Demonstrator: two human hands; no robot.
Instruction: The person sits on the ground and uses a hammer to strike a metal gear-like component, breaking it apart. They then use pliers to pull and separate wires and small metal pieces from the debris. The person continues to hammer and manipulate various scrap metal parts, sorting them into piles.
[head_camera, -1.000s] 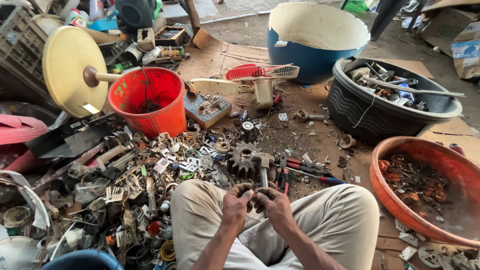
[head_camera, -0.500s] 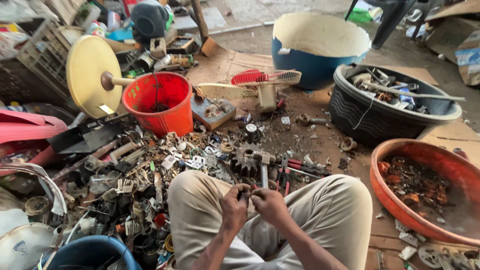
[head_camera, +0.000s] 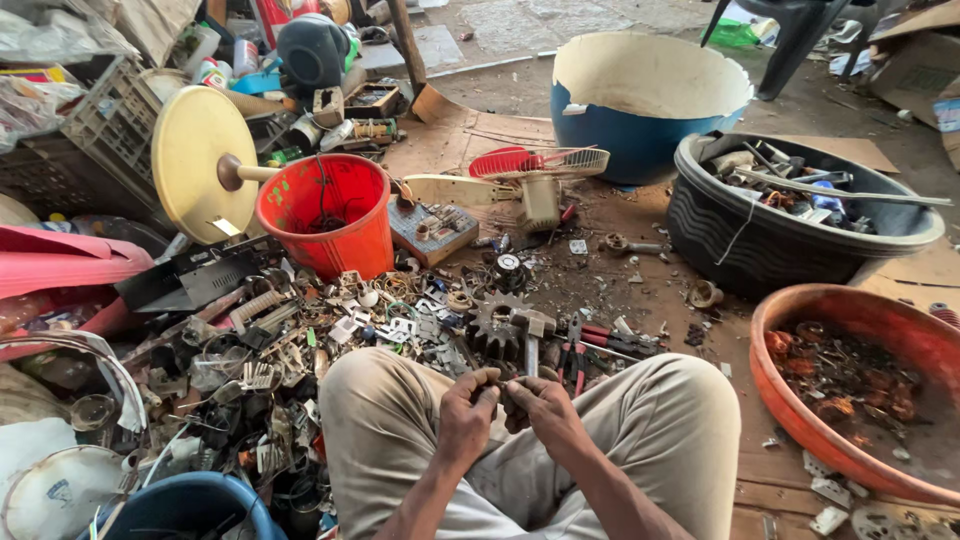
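- Left hand (head_camera: 466, 412) curled tight, fingertips pinched on a small dark metal part (head_camera: 503, 388) held above the lap, between the knees.
- Right hand (head_camera: 540, 408) closed narrow on the same part from the other side, thumb pressed near the left fingertips; exact shape of the part too small and too covered to tell.
- Both hands touching at the fingertips, resting over khaki trousers (head_camera: 640, 430), legs folded on the ground.
- Just beyond the hands: a hammer (head_camera: 532, 335) lying with its head against a rusty toothed gear (head_camera: 497, 320).
- Beside the hammer, to the right: red-handled pliers (head_camera: 600, 345) on the dirt.
- To the left of the knees: a wide heap of mixed metal scrap (head_camera: 290, 350), brackets, springs and small fittings.
- Behind the heap: a red plastic bucket (head_camera: 330, 215), upright, with a cream round disc (head_camera: 195, 175) on a stub shaft leaning against it.
- Farther back, centre: a small fan with red blades (head_camera: 535, 170) lying on its side.
- Back, right of centre: a blue tub (head_camera: 640, 110) with a ragged pale rim.
- Right side: a black ribbed basin (head_camera: 760, 240) full of metal rods and parts.
- Near right: an orange-red basin (head_camera: 800, 420) holding rusty bits.
- Bottom left: rim of a blue container (head_camera: 190, 505).
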